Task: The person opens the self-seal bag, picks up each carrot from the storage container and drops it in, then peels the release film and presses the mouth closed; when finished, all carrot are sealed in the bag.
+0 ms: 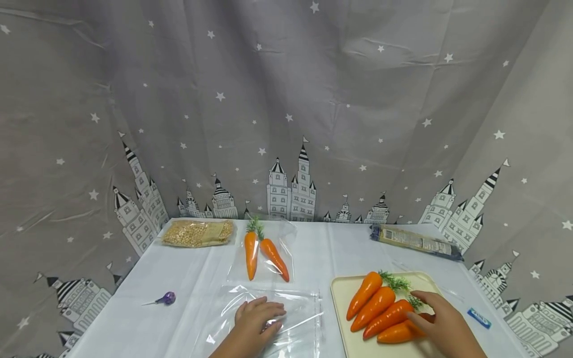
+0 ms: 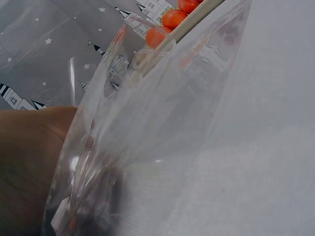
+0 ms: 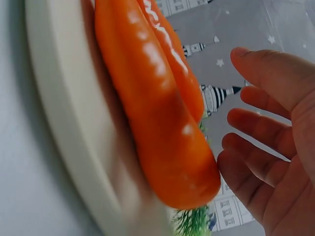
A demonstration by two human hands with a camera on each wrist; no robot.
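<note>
My left hand (image 1: 258,318) rests on a flat clear plastic bag (image 1: 302,301), its fingers extended towards the right. In the left wrist view the bag's creased film (image 2: 162,108) rises in front of that hand and partly hides its fingers. On the right, several orange carrots (image 1: 372,309) with green tops lie side by side on a cream tray (image 1: 336,293). My right hand (image 1: 440,323) hovers over the top end of the nearest carrot (image 1: 396,333). Its fingers (image 3: 261,125) are spread and slightly bent in the right wrist view, the fingertips close beside that carrot's thick end.
Behind the flat bag lies another clear bag (image 1: 233,271) with two carrots (image 1: 251,256) in it. A bag of yellowish grains (image 1: 192,233) lies back left, a long dark-ended packet (image 1: 416,241) back right. A purple lollipop (image 1: 168,298) is at left, a small blue packet (image 1: 479,318) at right.
</note>
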